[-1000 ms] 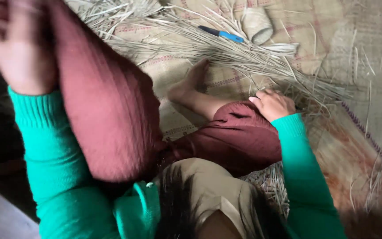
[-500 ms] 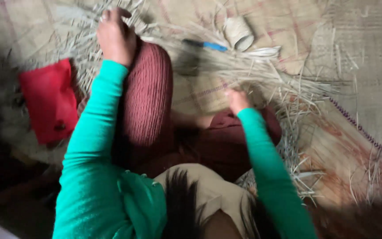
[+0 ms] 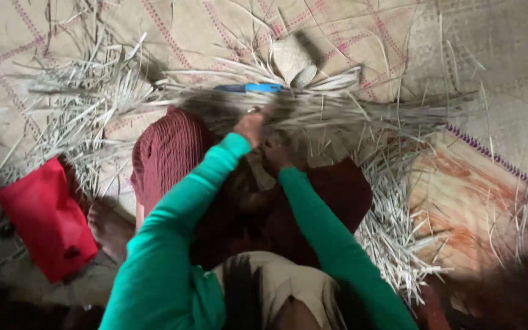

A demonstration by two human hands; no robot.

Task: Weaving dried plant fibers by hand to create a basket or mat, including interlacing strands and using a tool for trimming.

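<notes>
Both arms reach forward and come together in front of the body, each covered to the wrist by a green sleeve. The left arm runs up from the lower left, bent slightly at the elbow, and its forearm slants toward the middle. The left hand (image 3: 250,127) is raised, its fingers curled closed in a grip, knuckles turned up toward the camera. The right arm rises from the lower right and angles inward. The right hand (image 3: 274,154) sits just below and beside the left one, close enough that they nearly touch; it lies in shadow, so whether its fingers are closed cannot be made out.
</notes>
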